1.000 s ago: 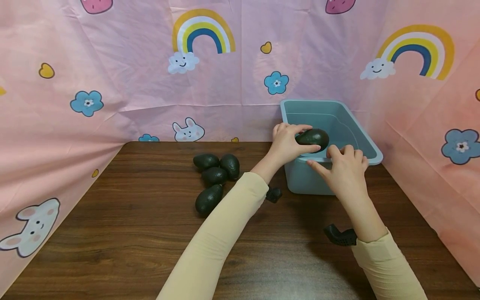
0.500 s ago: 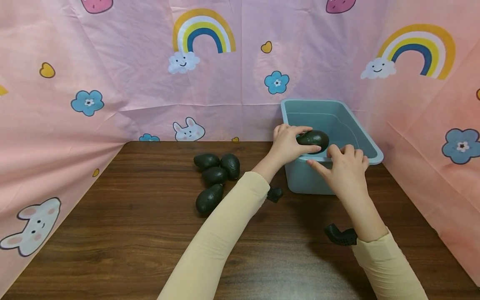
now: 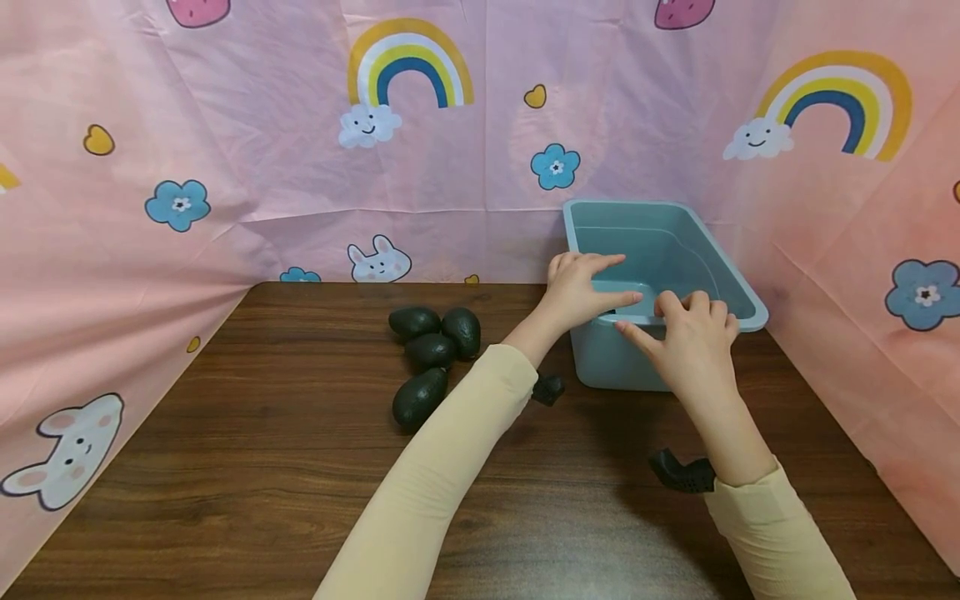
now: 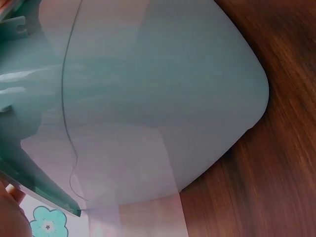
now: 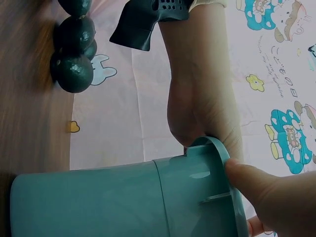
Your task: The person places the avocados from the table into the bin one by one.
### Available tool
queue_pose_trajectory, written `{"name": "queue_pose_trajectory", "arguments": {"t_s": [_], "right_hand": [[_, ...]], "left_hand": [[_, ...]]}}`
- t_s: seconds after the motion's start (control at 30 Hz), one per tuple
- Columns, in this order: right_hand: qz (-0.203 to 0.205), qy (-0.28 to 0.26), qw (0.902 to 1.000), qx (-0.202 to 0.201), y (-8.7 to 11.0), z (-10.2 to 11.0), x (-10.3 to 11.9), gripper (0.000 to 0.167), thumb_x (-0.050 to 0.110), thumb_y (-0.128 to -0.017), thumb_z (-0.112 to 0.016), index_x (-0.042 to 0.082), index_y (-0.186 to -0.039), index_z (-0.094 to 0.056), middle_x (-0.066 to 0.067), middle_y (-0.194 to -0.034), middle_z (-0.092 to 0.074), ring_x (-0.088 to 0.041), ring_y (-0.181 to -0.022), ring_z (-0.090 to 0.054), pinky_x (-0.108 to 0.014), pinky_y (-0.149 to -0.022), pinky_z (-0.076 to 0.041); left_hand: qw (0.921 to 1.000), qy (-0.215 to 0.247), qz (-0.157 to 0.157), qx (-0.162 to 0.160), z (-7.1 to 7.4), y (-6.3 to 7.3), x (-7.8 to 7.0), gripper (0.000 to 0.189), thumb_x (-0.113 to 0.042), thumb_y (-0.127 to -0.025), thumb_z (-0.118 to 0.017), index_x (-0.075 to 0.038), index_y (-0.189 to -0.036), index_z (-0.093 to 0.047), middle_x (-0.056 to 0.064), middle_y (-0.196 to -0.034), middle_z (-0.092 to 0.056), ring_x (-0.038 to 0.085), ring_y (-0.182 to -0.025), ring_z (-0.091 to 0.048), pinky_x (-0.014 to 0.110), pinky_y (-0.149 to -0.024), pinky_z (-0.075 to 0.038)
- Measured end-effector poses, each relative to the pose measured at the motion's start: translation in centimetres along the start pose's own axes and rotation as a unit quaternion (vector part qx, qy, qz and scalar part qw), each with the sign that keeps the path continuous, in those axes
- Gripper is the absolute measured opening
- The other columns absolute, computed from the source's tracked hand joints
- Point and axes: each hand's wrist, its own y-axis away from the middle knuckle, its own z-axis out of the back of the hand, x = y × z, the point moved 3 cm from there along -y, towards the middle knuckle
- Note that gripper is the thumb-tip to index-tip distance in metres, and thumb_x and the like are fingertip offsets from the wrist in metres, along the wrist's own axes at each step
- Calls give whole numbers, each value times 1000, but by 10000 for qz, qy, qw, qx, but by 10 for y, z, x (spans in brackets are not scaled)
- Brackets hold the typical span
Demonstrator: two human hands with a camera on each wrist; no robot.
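Note:
My left hand (image 3: 573, 292) hovers over the left part of a blue-green plastic bin (image 3: 622, 362), thumb and fingers spread apart with nothing between them. Below its thumb, just inside the near rim, a small dark patch shows; most of the bin's floor there is hidden. My right hand (image 3: 693, 346) holds the bin's near rim, with the thumb (image 5: 249, 180) outside and the curled fingers over the inner side. On the table to the left lie several dark green avocados (image 3: 430, 352), close together.
The bin stands at the table's (image 3: 225, 467) back right, near the patterned cloth (image 3: 480, 167) that hangs behind and at both sides. Black wrist-worn pieces, such as the right one (image 3: 681, 471), stick out beside each forearm.
The left hand has let go of the avocado it held over the bin, and the avocado has dropped out of its grasp. The right hand keeps its place on the rim.

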Motion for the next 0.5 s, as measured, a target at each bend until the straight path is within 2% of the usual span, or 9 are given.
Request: {"name": "queue_pose_trajectory", "arguments": {"t_s": [0.3,0.5], "right_hand": [[61,4,9999,-91,0,-1,-1,52,50,-83,-70,2,-95,-54,-30,-104,-45,-50,-94,-39,-68,-84,-27],[33,-23,10000,-39,0,-1,-2,51,50,-84,-70,3,-93,-53,-30,-105,-45,-50,-94,-39,-69,-84,-27]], "left_hand": [[9988,-436,-165,155,4,3,-2,73,-67,-84,-56,-34,-146,-40,-7,-147,-39,17,-134,-27,38,-111,-5],[9969,-703,-238,266,6,5,0,74,-69,-85,-52,-34,-148,-37,-1,-152,-32,20,-140,-21,41,-113,0]]}}
